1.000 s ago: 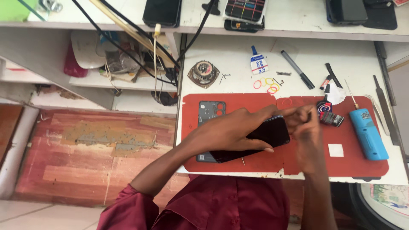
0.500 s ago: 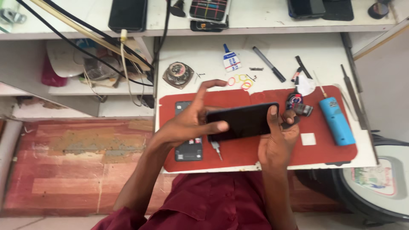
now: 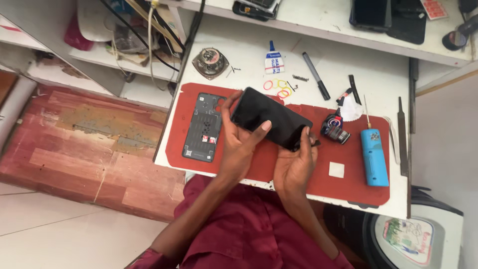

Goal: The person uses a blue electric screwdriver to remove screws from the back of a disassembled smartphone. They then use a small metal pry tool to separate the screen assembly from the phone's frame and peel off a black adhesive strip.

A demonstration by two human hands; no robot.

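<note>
White workbench top (image 3: pixel 239 55) carries a red rectangular work mat (image 3: pixel 348 189) beneath both hands. Left of the left hand, a dark opened phone body (image 3: pixel 203 127) lies flat on the mat, internals facing up. The left hand (image 3: pixel 238 144) grips the black glossy phone panel (image 3: pixel 271 118) from below, thumb across its face. The right hand (image 3: pixel 295 164) closes on the panel's lower right end. Compared with half a second ago, the panel is now tilted, its left end raised; handling continues above the mat. Right of the right hand lie a small white square pad (image 3: pixel 336 170) and a blue cylindrical tool (image 3: pixel 374 157).
</note>
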